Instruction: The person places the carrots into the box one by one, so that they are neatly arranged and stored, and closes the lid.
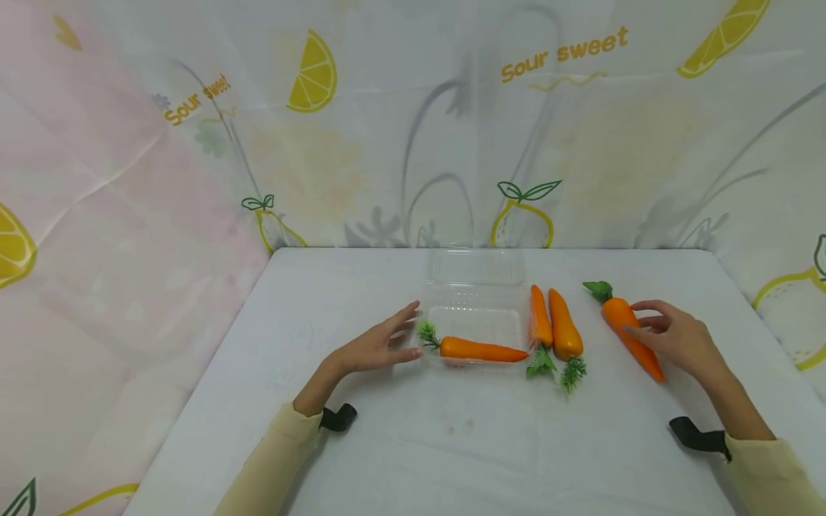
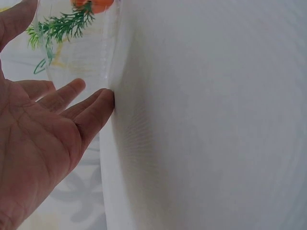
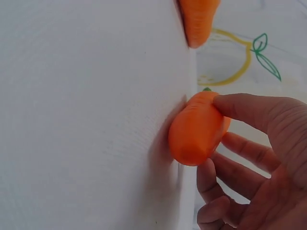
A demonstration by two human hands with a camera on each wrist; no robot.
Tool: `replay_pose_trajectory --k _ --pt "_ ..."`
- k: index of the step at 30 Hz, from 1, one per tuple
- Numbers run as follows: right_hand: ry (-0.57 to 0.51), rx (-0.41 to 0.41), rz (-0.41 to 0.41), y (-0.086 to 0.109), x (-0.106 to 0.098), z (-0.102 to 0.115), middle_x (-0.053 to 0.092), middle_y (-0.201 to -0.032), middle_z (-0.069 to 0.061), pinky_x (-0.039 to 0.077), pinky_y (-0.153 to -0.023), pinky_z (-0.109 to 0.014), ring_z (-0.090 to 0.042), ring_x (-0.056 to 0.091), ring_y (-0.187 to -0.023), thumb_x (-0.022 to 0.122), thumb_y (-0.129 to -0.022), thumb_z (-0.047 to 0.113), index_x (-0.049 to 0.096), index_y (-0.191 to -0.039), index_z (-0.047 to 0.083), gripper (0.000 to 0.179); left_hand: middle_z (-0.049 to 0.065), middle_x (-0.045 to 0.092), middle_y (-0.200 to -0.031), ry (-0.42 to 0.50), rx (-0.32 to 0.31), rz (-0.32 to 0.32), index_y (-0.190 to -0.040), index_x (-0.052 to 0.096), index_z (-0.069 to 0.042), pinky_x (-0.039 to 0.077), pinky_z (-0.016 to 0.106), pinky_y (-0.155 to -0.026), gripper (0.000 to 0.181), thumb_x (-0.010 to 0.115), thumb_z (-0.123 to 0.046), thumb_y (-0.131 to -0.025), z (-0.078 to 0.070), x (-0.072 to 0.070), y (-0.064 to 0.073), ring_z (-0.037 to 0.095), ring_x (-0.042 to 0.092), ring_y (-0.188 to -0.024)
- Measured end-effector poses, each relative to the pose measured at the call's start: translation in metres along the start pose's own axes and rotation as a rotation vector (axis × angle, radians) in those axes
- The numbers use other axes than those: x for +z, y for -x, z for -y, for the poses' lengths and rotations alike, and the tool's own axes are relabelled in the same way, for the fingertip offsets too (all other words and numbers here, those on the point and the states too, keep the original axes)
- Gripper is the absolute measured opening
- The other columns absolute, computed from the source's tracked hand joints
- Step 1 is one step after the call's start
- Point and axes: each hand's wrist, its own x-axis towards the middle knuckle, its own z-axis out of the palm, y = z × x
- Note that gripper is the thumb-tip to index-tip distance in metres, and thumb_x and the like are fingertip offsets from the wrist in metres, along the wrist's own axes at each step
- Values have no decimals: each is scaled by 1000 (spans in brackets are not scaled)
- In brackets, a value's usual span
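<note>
My right hand [image 1: 687, 342] pinches an orange toy carrot [image 1: 621, 314] with a green leafy top, thumb on one side and fingers on the other. The carrot lies slanted at the table's right, leaves pointing away from me. In the right wrist view, the thumb rests on the carrot [image 3: 194, 132]. My left hand [image 1: 373, 349] has its fingers spread beside a clear plastic box [image 1: 477, 319], fingertips at its left wall. Inside the box, another carrot [image 1: 480, 350] lies crosswise along the near side, its feathery green top [image 2: 67, 26] toward my left hand.
The box's clear lid [image 1: 476, 266] is folded back behind it. Just right of the box, a slim carrot [image 1: 540, 319] and a thicker carrot [image 1: 565, 326] lie with their green tops toward me. A lemon-print curtain [image 1: 387, 143] hangs behind the white table [image 1: 439, 459].
</note>
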Motion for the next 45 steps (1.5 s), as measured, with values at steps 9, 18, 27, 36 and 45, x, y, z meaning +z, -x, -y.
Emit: replay_pose_trajectory --k 9,18,27,36,45 --pt "-10 26 4 -1 3 -2 60 -119 -35 53 -78 -57 -51 57 -106 65 -93 48 50 -135 -3 67 11 18 -162 -29 21 -10 -159 6 -12 34 47 -112 90 68 -23 -95 17 1 -4 29 29 -144" --pt "-49 15 -20 -1 7 -2 60 -119 -34 54 -79 -56 -49 58 -106 66 -93 46 52 -135 -3 66 9 19 -162 -35 17 -9 -159 8 -11 35 43 -112 91 69 -31 -94 16 1 -3 26 31 -144" --pt "-64 -67 -67 1 1 12 62 -116 -34 53 -65 -22 -49 61 -102 69 -93 40 55 -134 -1 59 9 19 -162 -48 15 -10 -160 8 -12 35 44 -111 91 68 -32 -94 17 1 -2 27 30 -144" --pt "-99 -120 -45 2 -4 40 64 -115 -31 50 -70 -27 -46 62 -102 69 -93 38 56 -135 2 57 9 17 -163 -39 16 -15 -160 8 -12 34 44 -112 91 68 -30 -94 18 1 -1 26 29 -144" --pt "-154 -174 -15 -4 0 64 65 -117 -28 54 -76 -33 -44 63 -103 70 -93 35 57 -136 4 54 9 18 -162 -45 14 -18 -159 8 -11 34 42 -112 92 68 -33 -94 18 1 -3 25 30 -144"
